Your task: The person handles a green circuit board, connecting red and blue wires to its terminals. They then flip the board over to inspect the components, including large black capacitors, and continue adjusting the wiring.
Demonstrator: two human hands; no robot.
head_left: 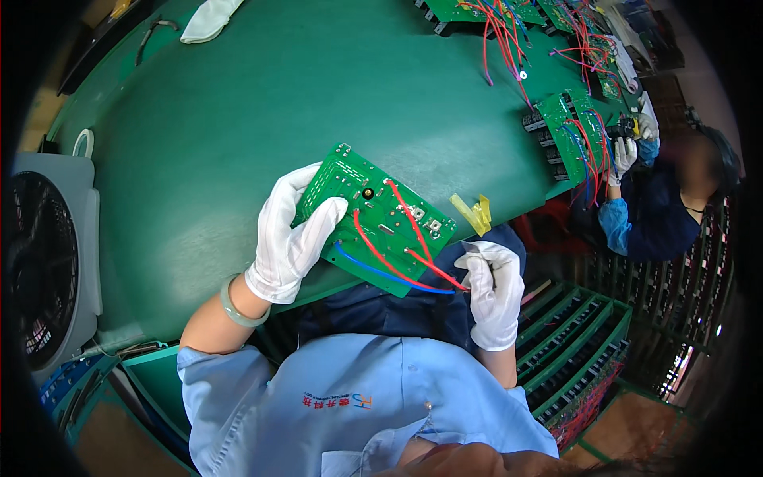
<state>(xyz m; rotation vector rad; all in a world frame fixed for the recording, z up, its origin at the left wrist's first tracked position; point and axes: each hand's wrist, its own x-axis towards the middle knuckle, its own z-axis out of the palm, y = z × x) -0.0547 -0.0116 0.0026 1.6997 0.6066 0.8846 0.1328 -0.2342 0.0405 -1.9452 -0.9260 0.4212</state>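
Note:
My left hand, in a white glove, grips a green circuit board by its left edge, thumb on the upper face. The board is held tilted above the table's near edge. Red wires and one blue wire run from it toward the right. Their far ends come together at my right hand, also gloved, whose fingers are closed around them. A thin greyish piece shows at those fingertips; its kind is unclear. Just above it is a piece of yellow tape, which may or may not touch the hand.
A green table spreads ahead, with a fan on the left and a white glove at the back. More wired boards lie at right, beside a gloved co-worker. A slotted green rack stands low on my right.

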